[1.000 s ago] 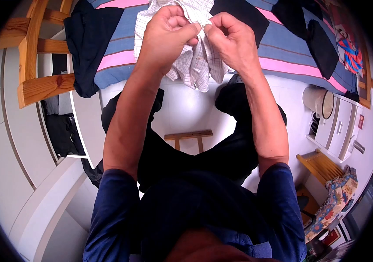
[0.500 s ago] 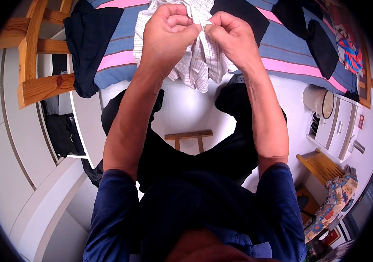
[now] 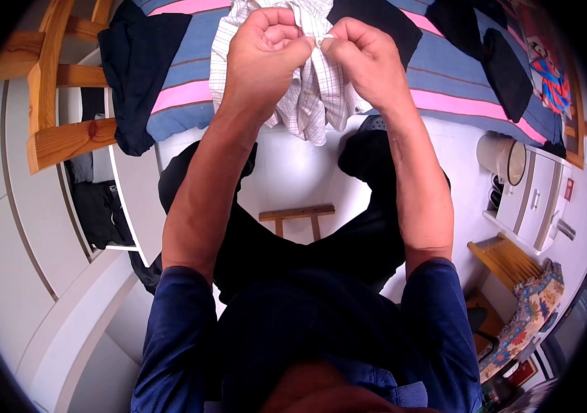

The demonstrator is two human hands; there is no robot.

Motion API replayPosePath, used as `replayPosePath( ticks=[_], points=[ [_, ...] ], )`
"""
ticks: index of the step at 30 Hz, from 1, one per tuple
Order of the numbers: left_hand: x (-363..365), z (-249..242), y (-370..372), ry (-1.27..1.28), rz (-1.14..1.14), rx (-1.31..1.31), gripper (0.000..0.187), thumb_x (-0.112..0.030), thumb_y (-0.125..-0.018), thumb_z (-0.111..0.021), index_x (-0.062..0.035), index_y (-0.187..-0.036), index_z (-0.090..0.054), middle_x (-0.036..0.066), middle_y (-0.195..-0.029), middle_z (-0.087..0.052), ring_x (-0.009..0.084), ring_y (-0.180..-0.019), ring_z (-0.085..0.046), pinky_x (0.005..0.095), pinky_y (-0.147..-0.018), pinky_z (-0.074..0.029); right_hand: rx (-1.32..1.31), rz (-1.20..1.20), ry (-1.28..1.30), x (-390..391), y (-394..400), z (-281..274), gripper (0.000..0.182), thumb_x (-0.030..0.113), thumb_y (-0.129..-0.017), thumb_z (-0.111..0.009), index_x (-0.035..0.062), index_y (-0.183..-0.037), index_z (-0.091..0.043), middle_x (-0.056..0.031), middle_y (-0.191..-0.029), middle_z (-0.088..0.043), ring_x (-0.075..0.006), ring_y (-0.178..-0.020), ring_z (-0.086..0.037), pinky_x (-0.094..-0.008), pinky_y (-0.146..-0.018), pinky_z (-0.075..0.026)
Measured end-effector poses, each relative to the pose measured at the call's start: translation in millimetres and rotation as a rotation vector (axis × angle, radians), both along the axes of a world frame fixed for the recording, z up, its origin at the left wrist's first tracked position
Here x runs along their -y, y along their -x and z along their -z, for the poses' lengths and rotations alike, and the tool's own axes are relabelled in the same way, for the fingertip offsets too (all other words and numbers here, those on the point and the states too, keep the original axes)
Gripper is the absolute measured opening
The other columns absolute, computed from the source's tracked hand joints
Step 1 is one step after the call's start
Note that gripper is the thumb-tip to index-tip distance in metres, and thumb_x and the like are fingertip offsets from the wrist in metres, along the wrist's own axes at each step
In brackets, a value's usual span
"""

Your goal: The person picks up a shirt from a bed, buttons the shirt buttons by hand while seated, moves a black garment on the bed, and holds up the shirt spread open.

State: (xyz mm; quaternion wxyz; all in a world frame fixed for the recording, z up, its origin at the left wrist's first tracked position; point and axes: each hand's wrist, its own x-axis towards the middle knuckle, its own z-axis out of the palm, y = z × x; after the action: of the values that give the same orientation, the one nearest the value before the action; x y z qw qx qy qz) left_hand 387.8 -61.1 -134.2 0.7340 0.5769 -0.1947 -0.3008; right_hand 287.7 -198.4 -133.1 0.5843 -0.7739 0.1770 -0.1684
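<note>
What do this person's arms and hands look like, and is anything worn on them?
Short dark blue sleeves end near the elbows, leaving the forearms bare. The left hand and right hand are gloveless; no watch, ring or cable shows.

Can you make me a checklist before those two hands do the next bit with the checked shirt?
1. Left hand pinching the checked shirt: ok.
2. Right hand pinching it too: ok.
3. Shirt lying flat: not ok, it droops in folds at the striped bedspread edge.
4. Anything fastened between the hands: cannot tell, too small.
5. Dark garment on the left clear of both hands: ok.
</note>
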Motion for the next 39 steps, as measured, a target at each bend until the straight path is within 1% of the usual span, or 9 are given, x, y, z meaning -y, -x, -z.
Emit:
replayPosePath(
  ticks=[2, 4, 8, 14, 17, 19, 22, 25, 39],
  points=[
    [1.0, 0.4, 0.1, 0.032, -0.016, -0.007, 0.037, 0.002, -0.085, -0.067, 0.0053, -0.118, -0.05, 0.007, -0.094, -0.065, 0.0093, -0.079, -0.061, 0.0207, -0.073, -0.05, 0.008, -0.017, -0.065, 0.7, 0.3, -0.4, 0.015, 0.015, -0.089, -0.064, 0.0045, -0.078, -0.061, 0.0082, -0.067, -0.052, -0.0012, -0.063, -0.042, -0.0217, -0.056, -0.034],
    [0.1, -5.0, 0.5, 0.007, -0.006, 0.003, 0.037, 0.0, -0.086, -0.068, 0.0052, -0.118, -0.05, 0.006, -0.092, -0.065, 0.0088, -0.077, -0.06, 0.0207, -0.071, -0.049, -0.022, 0.006, -0.039, 0.4, 0.3, -2.8, 0.021, 0.021, -0.082, -0.067, 0.0013, -0.076, -0.063, 0.0017, -0.063, -0.055, -0.006, -0.06, -0.047, -0.0258, -0.055, -0.04],
    [0.2, 2.3, -4.3, -0.007, 0.019, 0.016, 0.037, -0.008, -0.087, -0.07, 0.0048, -0.116, -0.051, 0.004, -0.087, -0.065, 0.008, -0.073, -0.056, 0.021, -0.067, -0.044, -0.026, -0.019, 0.001, 1.2, 0.4, 0.5, 0.021, 0.022, -0.082, -0.067, 0.0013, -0.077, -0.063, 0.0019, -0.063, -0.055, -0.0056, -0.059, -0.047, -0.026, -0.055, -0.04],
    [1.2, 8.1, -5.8, 0.081, -0.02, -0.061, 0.035, -0.005, -0.089, -0.069, 0.0017, -0.116, -0.047, 0.006, -0.088, -0.065, 0.0082, -0.072, -0.056, 0.0216, -0.066, -0.044, -0.014, -0.026, 0.042, -3.6, 1.5, -2.6, 0.022, 0.023, -0.082, -0.07, 0.0015, -0.079, -0.065, 0.0019, -0.064, -0.055, -0.0057, -0.06, -0.048, -0.0262, -0.054, -0.04],
    [2.6, 13.5, -8.6, 0.147, -0.047, -0.09, 0.034, -0.003, -0.09, -0.068, 0.0002, -0.116, -0.045, 0.007, -0.089, -0.063, 0.0086, -0.069, -0.055, 0.0215, -0.064, -0.044, -0.024, -0.065, 0.05, -4.6, 1.7, -1.6, 0.017, 0.018, -0.092, -0.069, 0.0022, -0.086, -0.065, 0.0046, -0.075, -0.06, -0.0034, -0.069, -0.051, -0.0221, -0.062, -0.042],
    [3.3, 3.9, -1.7, 0.114, -0.069, -0.122, 0.032, -0.003, -0.091, -0.067, -0.0004, -0.114, -0.045, 0.006, -0.088, -0.061, 0.0085, -0.067, -0.054, 0.0217, -0.061, -0.043, 0.175, -0.019, 0.359, -3.9, -2.6, 3.4, 0.018, 0.019, -0.085, -0.071, 0.0022, -0.085, -0.066, -0.0084, -0.07, -0.063, -0.0188, -0.058, -0.059, -0.0321, -0.057, -0.047],
    [4.4, -0.2, 0.6, 0.097, -0.09, -0.189, 0.028, -0.002, -0.092, -0.065, -0.0017, -0.112, -0.045, 0.005, -0.084, -0.058, 0.0077, -0.062, -0.049, 0.0221, -0.056, -0.04, 0.297, -0.023, 0.657, -0.2, -4.1, -1.8, 0.014, 0.017, -0.086, -0.07, 0.0034, -0.085, -0.065, -0.0129, -0.075, -0.064, -0.0283, -0.064, -0.063, -0.0364, -0.059, -0.049],
    [3.3, 1.4, -1.1, 0.131, -0.059, -0.241, 0.025, -0.001, -0.093, -0.063, -0.0029, -0.11, -0.044, 0.004, -0.081, -0.054, 0.0064, -0.059, -0.045, 0.0225, -0.053, -0.037, 0.345, -0.022, 0.7, -0.8, -4.8, -1.8, 0.011, 0.013, -0.084, -0.07, 0.0039, -0.085, -0.064, -0.0119, -0.075, -0.063, -0.0307, -0.067, -0.063, -0.038, -0.061, -0.05],
    [1.1, 6.0, -3.9, 0.074, -0.085, -0.37, 0.025, -0.006, -0.089, -0.071, 0.0003, -0.101, -0.05, 0.003, -0.075, -0.054, 0.0073, -0.057, -0.048, 0.0232, -0.051, -0.039, 0.398, 0.066, 0.812, -16.8, -8.3, 10.5, 0.015, 0.009, -0.079, -0.071, 0.0029, -0.087, -0.061, -0.0096, -0.072, -0.058, -0.0265, -0.06, -0.059, -0.0357, -0.055, -0.049]
  ],
)
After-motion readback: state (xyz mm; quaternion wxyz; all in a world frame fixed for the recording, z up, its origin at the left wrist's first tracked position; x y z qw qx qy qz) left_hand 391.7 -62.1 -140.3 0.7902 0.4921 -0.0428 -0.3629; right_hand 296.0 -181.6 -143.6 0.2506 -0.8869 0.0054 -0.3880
